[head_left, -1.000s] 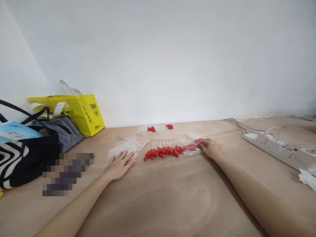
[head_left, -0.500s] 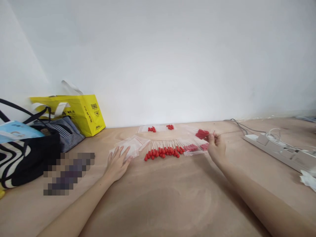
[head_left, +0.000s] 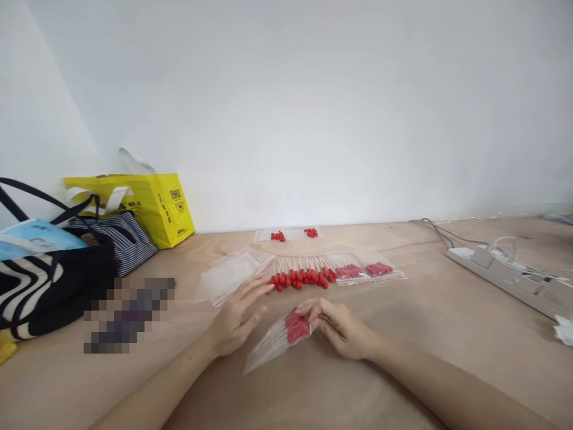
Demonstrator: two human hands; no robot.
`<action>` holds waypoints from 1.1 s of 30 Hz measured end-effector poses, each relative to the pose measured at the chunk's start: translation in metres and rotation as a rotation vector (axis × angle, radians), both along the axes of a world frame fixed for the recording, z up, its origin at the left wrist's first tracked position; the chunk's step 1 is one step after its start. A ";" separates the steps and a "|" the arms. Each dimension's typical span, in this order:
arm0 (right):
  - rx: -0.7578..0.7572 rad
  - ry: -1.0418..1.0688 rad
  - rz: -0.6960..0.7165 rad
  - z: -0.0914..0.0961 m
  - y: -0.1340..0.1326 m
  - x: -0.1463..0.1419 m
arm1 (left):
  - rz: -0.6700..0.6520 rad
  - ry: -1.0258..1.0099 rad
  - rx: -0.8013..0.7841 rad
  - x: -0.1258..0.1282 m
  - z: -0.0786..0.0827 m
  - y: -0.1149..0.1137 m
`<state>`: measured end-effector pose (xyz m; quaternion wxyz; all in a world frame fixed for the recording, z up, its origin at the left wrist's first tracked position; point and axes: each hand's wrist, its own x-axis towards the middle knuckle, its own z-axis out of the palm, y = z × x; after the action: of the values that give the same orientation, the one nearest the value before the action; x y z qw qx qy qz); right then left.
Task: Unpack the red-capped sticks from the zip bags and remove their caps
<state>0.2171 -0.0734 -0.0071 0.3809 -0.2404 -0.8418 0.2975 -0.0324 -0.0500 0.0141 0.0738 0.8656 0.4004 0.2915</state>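
Observation:
Pinched in my right hand (head_left: 340, 328) is a clear plastic bag of red-tipped sticks (head_left: 275, 343), held tilted above the table with its red ends toward my fingers. My left hand (head_left: 237, 316) has its fingers apart and holds nothing, just left of that bag. Beyond both hands lies a fanned row of loose red-tipped sticks (head_left: 299, 278), white shafts pointing away. Two filled bags, one nearer the row (head_left: 351, 273) and one farther right (head_left: 380, 269), lie flat beside it. Flat clear zip bags (head_left: 228, 278) overlap on the left.
Near the wall, more red pieces (head_left: 277, 237) lie on clear plastic. A yellow bag (head_left: 163, 209), a striped pouch (head_left: 134, 242) and a black tote (head_left: 58, 292) stand left, by a blurred-out object (head_left: 129, 316). A white power strip (head_left: 505, 286) with cables lies right.
My right hand has brought the bag of sticks from the far right to the front middle. My left hand has come off the flat bags, moving right and nearer.

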 end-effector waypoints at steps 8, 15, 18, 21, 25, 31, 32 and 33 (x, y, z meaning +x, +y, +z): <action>0.050 -0.162 -0.255 -0.007 0.020 0.022 | -0.219 0.091 -0.368 0.015 -0.004 -0.019; -0.188 -0.180 -0.342 -0.013 0.028 0.025 | -0.231 0.078 -0.274 0.038 0.005 -0.008; -0.229 -0.179 -0.337 -0.011 0.020 0.016 | -0.227 0.072 -0.262 0.050 0.003 -0.001; -0.247 -0.178 -0.348 -0.009 0.012 0.008 | -0.261 0.092 -0.264 0.057 -0.001 0.003; -0.233 -0.180 -0.388 -0.009 0.007 0.003 | -0.277 0.128 -0.226 0.062 -0.003 0.005; -0.258 -0.216 -0.420 -0.010 0.006 0.003 | -0.306 0.151 -0.094 0.068 -0.003 0.013; -0.262 -0.231 -0.426 -0.010 0.006 0.003 | -0.316 0.137 -0.068 0.069 -0.004 0.014; -0.263 -0.247 -0.429 -0.010 0.007 0.003 | -0.326 0.124 -0.046 0.070 -0.006 0.016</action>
<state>0.2199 -0.0668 -0.0169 0.2954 -0.4951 -0.7657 0.2853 0.0374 -0.0342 0.0079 0.1151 0.9335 0.2649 0.2127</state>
